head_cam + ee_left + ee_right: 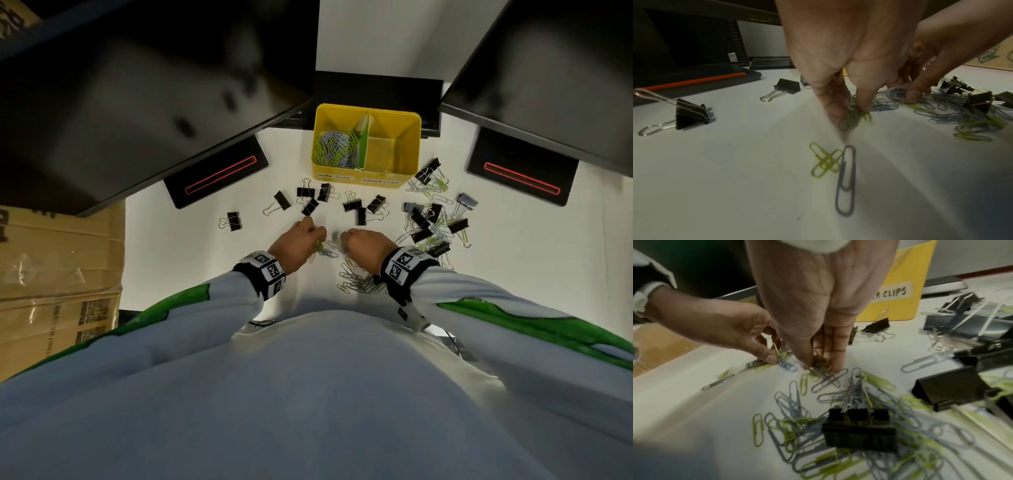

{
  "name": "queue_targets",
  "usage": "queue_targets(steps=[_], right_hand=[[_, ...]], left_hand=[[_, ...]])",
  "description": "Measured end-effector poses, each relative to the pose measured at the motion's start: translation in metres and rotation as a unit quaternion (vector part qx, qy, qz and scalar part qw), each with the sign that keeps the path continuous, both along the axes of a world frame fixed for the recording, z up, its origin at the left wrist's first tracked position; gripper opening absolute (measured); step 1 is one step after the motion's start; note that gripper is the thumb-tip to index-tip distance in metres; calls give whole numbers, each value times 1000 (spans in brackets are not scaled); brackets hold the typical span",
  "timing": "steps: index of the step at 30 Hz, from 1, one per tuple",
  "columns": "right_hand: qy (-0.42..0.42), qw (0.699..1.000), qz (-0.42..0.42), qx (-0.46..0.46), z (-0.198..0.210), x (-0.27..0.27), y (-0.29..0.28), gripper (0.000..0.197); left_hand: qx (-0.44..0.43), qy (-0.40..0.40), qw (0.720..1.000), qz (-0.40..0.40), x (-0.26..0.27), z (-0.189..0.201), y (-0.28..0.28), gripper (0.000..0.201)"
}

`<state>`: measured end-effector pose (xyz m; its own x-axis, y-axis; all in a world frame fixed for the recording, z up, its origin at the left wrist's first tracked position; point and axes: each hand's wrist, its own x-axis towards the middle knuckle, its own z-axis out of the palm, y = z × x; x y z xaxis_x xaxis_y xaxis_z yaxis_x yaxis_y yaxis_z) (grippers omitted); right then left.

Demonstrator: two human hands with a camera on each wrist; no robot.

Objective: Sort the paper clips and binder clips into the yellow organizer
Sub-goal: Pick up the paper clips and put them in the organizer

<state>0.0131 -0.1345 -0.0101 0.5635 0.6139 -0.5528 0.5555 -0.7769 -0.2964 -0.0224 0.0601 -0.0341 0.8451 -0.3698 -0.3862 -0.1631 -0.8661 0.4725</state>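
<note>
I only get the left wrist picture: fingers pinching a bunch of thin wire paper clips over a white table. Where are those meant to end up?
Observer: The head view shows a yellow plastic organizer standing at the far side of the white table.
Visitor: Anything in it yet?
Observer: Its left compartment holds a heap of grey and green paper clips; the black binder clips all lie on the table.
Visitor: What is the other hand doing?
Observer: The right wrist view shows the right hand pinching a few green paper clips.
</note>
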Motion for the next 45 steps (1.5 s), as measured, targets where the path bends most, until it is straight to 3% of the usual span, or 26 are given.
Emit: queue_targets(steps=[3,6,13,15,17,20,23,27,31,36,38,40,42,45], right_hand=[[15,998,-46,34,12,9,-16,6],[17,987,-104,117,37,23,-24,6],[-6,911,-289,294,96,88,4,4],[-17,894,-337,296,97,113,18,5],[-8,897,-356,263,91,132,31,7],[6,918,-337,206,80,146,38,17],[-34,927,-315,202,74,139,23,34],[-88,915,-295,260,65,97,-13,24],[-24,960,-198,197,43,52,-33,21],[32,997,-52,48,21,26,-26,36],[55,995,-78,32,12,20,-19,52],[61,995,-80,18,3,15,-11,68],[44,997,-64,1,1,10,1,73],[13,999,-42,-5,-3,0,22,78]], left_hand=[[-15,12,1000,22,3,3,1,22],[-27,30,998,49,5,10,1,23],[-92,34,986,135,7,22,2,18],[-136,13,977,164,11,38,-1,15],[-173,0,967,186,22,56,-7,12],[-241,-7,939,245,48,82,-14,10],[-228,-62,937,258,85,105,-17,11],[-221,-103,923,299,142,118,-25,12],[-161,-87,941,284,169,99,-31,18],[-109,-117,965,209,130,94,-28,19],[-117,-96,973,176,97,88,-17,11],[-79,-24,987,136,63,72,1,8],[10,60,993,105,30,56,22,19],[149,149,974,88,-15,36,42,53]])
